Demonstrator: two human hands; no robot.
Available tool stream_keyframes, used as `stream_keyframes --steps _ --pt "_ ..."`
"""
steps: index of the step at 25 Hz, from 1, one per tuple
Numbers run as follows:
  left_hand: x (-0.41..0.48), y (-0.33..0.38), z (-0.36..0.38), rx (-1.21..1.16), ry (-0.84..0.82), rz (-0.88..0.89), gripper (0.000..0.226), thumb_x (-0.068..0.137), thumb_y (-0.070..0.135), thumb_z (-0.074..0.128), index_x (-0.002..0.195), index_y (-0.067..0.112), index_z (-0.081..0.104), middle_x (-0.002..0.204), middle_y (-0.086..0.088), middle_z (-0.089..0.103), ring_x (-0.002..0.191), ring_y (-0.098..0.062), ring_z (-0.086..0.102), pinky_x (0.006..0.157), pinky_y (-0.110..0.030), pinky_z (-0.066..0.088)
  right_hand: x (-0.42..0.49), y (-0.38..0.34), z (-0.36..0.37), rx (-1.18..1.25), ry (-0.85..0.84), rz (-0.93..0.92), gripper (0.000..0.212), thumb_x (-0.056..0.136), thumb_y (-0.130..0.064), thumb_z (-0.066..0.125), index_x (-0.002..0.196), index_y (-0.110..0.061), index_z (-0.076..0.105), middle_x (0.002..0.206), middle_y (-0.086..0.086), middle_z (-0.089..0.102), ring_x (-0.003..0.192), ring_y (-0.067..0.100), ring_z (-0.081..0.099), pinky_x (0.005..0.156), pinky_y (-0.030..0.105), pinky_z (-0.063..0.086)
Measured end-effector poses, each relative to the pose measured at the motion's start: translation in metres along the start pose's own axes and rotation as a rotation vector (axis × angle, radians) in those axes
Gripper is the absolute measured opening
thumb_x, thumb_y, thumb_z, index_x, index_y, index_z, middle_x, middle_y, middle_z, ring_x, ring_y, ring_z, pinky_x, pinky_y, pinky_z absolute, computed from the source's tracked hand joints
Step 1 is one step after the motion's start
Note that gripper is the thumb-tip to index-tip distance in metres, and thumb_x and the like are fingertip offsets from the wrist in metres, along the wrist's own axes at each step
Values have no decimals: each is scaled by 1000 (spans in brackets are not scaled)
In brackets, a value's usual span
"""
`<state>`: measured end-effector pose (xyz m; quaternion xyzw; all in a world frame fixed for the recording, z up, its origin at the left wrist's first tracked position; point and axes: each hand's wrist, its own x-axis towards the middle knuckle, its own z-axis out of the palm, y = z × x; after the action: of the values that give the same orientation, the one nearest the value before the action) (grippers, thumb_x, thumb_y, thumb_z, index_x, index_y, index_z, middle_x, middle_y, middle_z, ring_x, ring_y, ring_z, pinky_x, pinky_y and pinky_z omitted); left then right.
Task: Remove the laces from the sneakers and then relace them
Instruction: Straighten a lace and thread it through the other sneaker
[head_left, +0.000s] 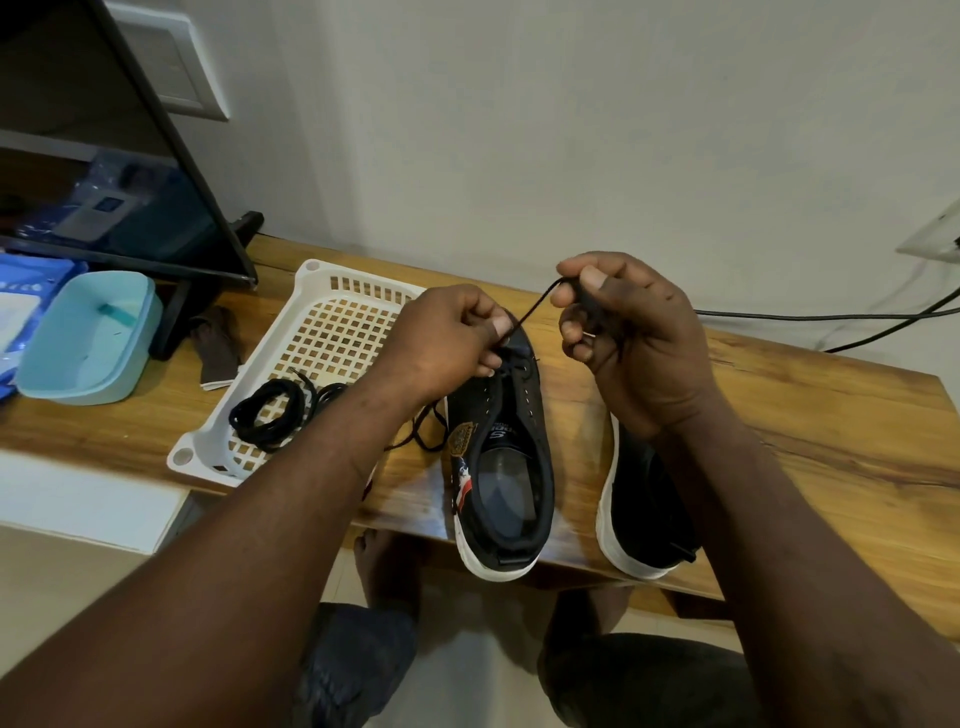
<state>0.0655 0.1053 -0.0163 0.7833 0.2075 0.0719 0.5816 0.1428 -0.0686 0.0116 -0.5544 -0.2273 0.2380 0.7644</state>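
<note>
**A:** Grey-white wall (519, 130) at the back, a long wooden surface (779, 415) under it, and a dark screen (130, 156) at the left end!

**B:** Next comes the white basket (306, 275), with a coiled lace (270, 415) lying inside.

**A:** A black sneaker (498, 467) stands at the near edge, toe to the wall, and a second sneaker (644, 509) is just right of it.

**B:** The left hand (441, 343) has its grip pinching the lace (535, 306) at the eyelets. The right hand (639, 338) pinches the same lace higher up, and it's taut between them!

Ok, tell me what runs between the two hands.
In the head view, a black lace stretches from the left hand to the right hand, above the sneaker.
</note>
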Motion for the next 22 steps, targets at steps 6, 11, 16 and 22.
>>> stream_keyframes --steps 6,11,16,22 --pt "3 -8 -4 264 133 -1 16 92 12 69 84 26 70 82 5 74 82 -16 74 83 -45 63 1 5 -5 -160 66 35 35 97 4 53 118 -14 74 109 6 78 84 21 68 65 25 46" --pt "-12 7 -6 193 -155 -254 27 83 32 87 96 15 71 89 -6 77 80 -20 76 71 -35 65 1 14 -4 -566 123 60 17 96 -26 75 96 -9 77 85 8 78 70 12 68 61 17 48" --pt "-19 7 -8 189 -155 -334 22 82 22 87 95 8 74 88 -10 79 82 -24 78 80 -44 66 5 22 -1 -707 129 135 17 98 -30 73 91 -15 72 83 -5 71 77 3 63 73 26 51" --pt "-34 -4 -7 259 6 -283 25 96 28 69 81 10 78 74 -9 77 67 -27 77 77 -49 65 6 29 8 -686 81 208 8 96 -11 73 101 -13 67 88 2 80 79 13 76 71 25 57"
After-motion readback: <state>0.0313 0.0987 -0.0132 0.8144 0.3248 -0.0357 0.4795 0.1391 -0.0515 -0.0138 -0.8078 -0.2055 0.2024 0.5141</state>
